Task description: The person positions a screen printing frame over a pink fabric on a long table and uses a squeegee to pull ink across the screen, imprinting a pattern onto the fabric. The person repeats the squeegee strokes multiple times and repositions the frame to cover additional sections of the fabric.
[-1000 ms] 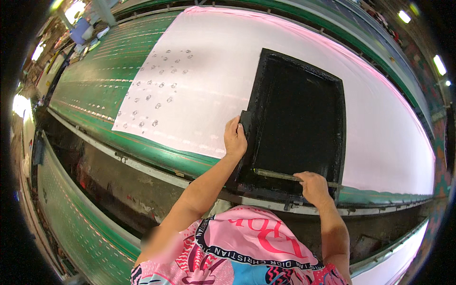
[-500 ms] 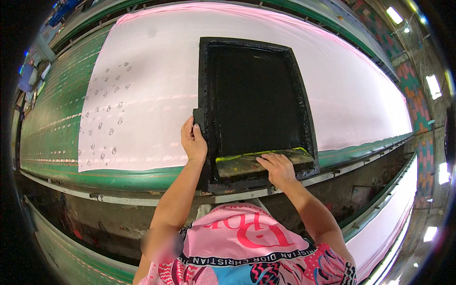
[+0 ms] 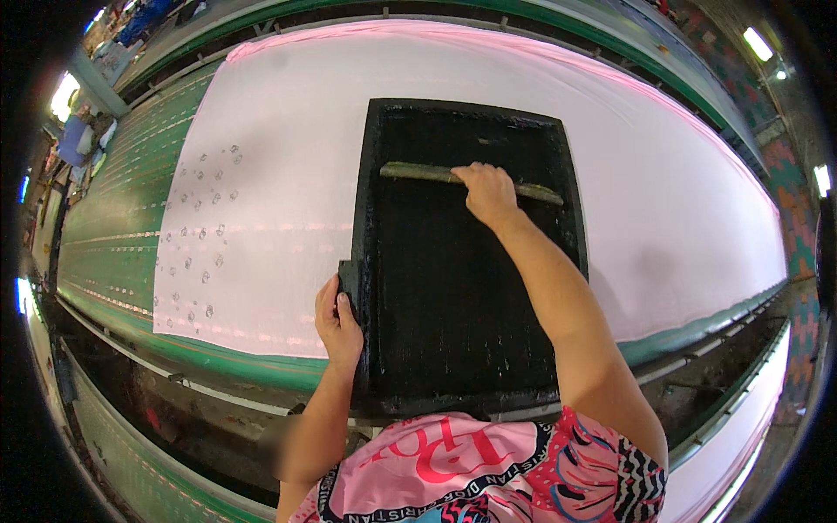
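Observation:
A black-framed printing screen [image 3: 462, 288] lies flat on pale pink fabric [image 3: 288, 148] spread over a long green table. My right hand [image 3: 490, 193] is closed over the middle of a squeegee [image 3: 418, 172], a long narrow blade stained dark with yellowish streaks. It spans most of the screen's width near the far end. My left hand [image 3: 338, 324] grips a small black block [image 3: 348, 277] on the left side of the screen frame, thumb and fingers pressed to it. Dark wet streaks show on the mesh nearer me.
Small dark printed motifs [image 3: 205, 231] dot the fabric's left part. Bare green table [image 3: 122, 209] shows beyond its left edge. A metal rail [image 3: 231, 395] runs along the near edge. Another table with light fabric [image 3: 741, 418] stands at lower right.
My right hand has carried the squeegee from the near end of the screen to its far end, tilting it more upright. The left hand stays on the block. The view has shifted slightly.

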Motion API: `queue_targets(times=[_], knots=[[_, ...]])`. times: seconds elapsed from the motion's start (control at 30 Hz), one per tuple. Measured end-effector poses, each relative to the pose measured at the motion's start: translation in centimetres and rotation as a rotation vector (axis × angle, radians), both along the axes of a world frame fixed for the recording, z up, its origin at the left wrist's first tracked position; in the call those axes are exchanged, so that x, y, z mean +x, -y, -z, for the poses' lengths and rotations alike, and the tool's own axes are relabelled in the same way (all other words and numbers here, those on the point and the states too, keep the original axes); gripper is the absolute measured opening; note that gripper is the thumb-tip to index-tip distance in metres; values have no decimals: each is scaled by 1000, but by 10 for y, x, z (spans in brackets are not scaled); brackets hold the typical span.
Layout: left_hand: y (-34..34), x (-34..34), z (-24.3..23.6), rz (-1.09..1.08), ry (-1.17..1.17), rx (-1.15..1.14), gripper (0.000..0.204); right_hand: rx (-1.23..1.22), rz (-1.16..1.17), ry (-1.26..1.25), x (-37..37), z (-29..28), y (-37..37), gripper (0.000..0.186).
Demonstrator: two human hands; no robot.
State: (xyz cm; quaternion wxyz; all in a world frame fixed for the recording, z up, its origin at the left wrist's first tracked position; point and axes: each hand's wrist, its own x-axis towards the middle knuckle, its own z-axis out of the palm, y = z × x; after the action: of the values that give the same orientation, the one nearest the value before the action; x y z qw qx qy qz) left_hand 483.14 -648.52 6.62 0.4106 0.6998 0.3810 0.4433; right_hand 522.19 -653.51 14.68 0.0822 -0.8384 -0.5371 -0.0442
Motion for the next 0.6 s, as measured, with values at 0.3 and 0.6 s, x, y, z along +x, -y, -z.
queue_targets(times=[0.3, 0.6], knots=[[6, -1, -2, -57, -56, 0, 37, 148, -8, 10, 111, -11, -78, 48], [8, -3, -9, -33, -113, 30, 37, 77, -53, -5, 144, -12, -86, 36]])
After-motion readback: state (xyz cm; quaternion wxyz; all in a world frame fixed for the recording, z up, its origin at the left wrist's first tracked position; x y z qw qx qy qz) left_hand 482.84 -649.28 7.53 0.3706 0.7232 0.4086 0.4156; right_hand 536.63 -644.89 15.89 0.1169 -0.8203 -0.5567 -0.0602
